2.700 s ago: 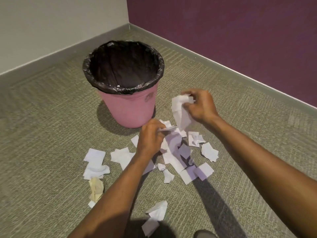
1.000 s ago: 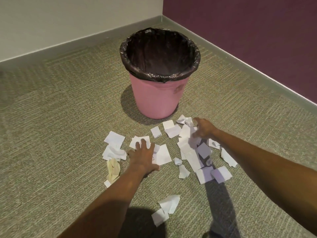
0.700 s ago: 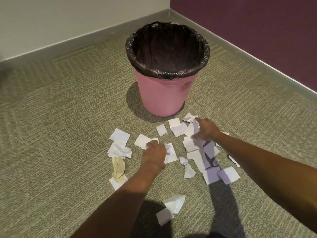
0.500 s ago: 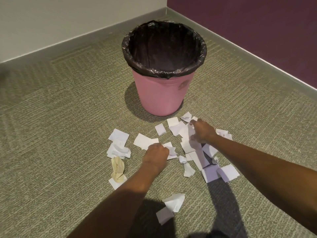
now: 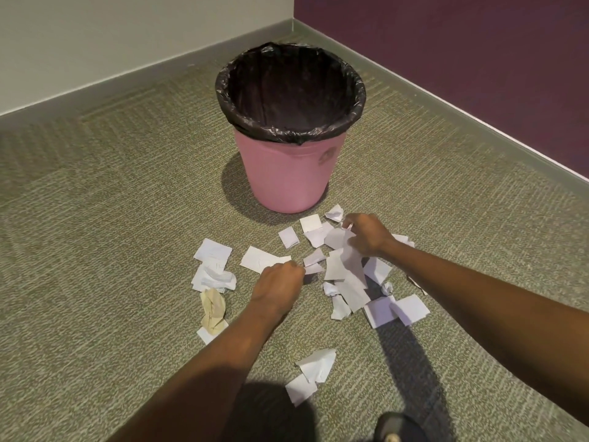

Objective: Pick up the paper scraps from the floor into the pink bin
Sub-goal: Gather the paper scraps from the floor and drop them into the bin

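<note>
On the green-grey carpet [image 5: 111,250], farthest left among the litter, lie a flat white scrap [image 5: 213,251], a crumpled white scrap [image 5: 214,279] below it, and a crumpled yellowish scrap [image 5: 212,309]. The left hand [image 5: 276,287] is curled into a fist low over the floor, its fingertips pinching a small white scrap [image 5: 313,268]; how much more it holds is hidden. Behind stands the pink bin [image 5: 288,173], upright, lined with a black bag [image 5: 290,90], in the room's corner. The right hand [image 5: 366,234] is closed around a large white sheet [image 5: 342,250] rising from the main heap of paper scraps [image 5: 353,288]. Two more scraps [image 5: 310,374] lie near the bottom.
</note>
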Demonstrator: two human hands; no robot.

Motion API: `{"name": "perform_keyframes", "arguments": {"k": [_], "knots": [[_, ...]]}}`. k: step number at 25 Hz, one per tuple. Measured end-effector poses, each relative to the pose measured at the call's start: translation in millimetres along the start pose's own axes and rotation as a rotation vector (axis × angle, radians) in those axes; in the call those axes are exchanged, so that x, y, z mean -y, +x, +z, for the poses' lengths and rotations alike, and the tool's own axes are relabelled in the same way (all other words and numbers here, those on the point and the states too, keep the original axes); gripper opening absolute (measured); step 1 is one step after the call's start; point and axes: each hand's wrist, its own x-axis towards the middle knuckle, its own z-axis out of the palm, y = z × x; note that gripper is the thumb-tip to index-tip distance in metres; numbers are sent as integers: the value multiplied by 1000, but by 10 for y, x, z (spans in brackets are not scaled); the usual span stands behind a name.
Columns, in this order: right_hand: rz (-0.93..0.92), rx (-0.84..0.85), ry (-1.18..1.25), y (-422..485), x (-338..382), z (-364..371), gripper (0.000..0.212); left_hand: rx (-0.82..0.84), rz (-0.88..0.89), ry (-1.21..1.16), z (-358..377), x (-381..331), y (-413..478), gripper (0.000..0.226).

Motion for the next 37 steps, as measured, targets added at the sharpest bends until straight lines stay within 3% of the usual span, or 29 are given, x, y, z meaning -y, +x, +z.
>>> {"name": "perform_keyframes", "arguments": {"k": [4, 9, 15, 18, 20, 23, 27, 30, 32, 34, 37], "knots": [[-50, -57, 45, -141, 36, -131, 24, -108, 16, -94, -176, 6, -104, 18], [-70, -171, 144, -414, 161, -409, 17, -334, 35, -453, -442, 56, -144, 19], [-53, -286, 482, -717, 618, -1105, 10, -522, -247, -1190, -1064, 73, -152, 24], [-92, -291, 639, -797, 897, -1486, 11, -676, -217, -1408, -1527, 94, -151, 10], [-128, -278, 737, -835, 1075, -1714, 12, -766, -168, -1445, -1860, 121, -103, 13], [-161, -309, 826, -757, 1316, -1986, 10, -756, -168, -1405, -2263, 260, 160, 12], [-70, -422, 835, -376, 1506, -2182, 12, -683, -388, -1367, -2573, 530, 587, 13], [4, -394, 837, -142, 1551, -2199, 13, -615, -459, -1374, -2662, 684, 778, 9], [9, -328, 910, -68, 1557, -2175, 21, -554, -419, -1337, -2689, 748, 835, 36], [-24, -315, 995, -72, 1550, -2123, 14, -522, -375, -1284, -2678, 785, 852, 58], [-81, -345, 1031, -178, 1531, -2005, 6, -636, -380, -1132, -2548, 852, 801, 47]]}}
